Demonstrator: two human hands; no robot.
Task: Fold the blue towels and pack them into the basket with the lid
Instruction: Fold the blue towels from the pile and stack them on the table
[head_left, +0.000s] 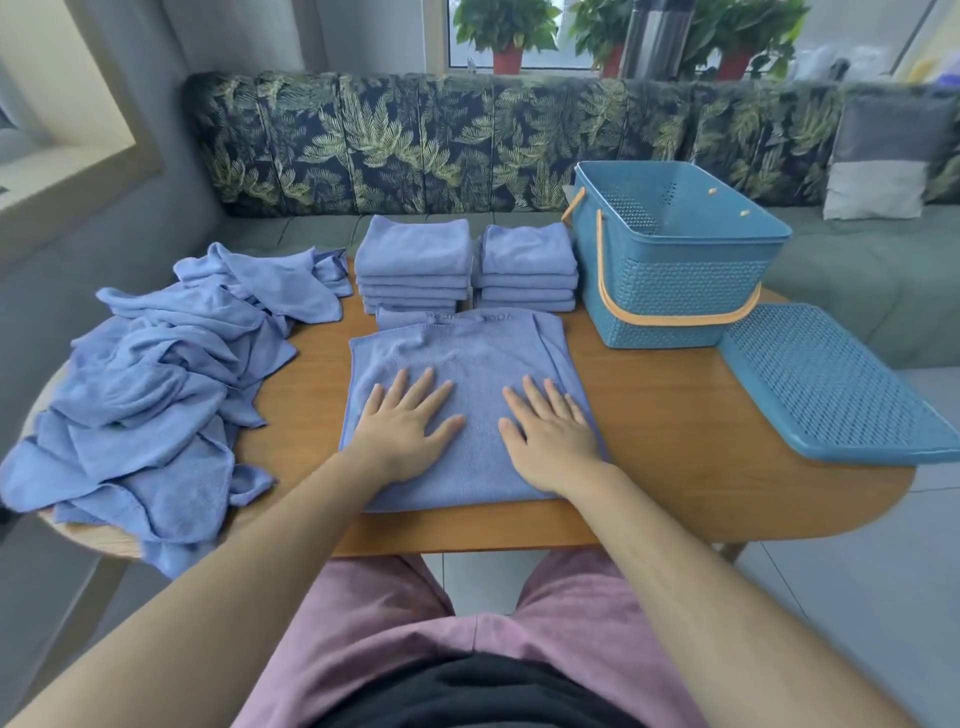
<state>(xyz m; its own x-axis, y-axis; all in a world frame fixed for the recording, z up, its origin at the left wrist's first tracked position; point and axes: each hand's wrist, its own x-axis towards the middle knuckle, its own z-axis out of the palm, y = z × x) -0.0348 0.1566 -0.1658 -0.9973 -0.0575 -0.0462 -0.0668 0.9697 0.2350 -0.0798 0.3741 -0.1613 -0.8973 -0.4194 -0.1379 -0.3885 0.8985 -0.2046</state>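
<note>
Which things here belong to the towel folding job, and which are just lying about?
Job: spread towel, crumpled towel pile, left folded stack, right folded stack, basket, lid.
Lying about: grey cushion, potted plants, sofa.

Near and centre, one blue towel (467, 358) lies spread flat and partly folded, its right edge turned in, while a rumpled heap of unfolded towels (156, 395) sprawls at the left. Just beyond it stand two neat piles of folded towels, the left stack (413, 249) and the right stack (527, 249), side by side. At the far right the blue basket (675, 291) sits upright and open, its orange handle (670, 319) swung down, and its perforated lid (831, 384) lies flat just beside it, nearer and to the right.
</note>
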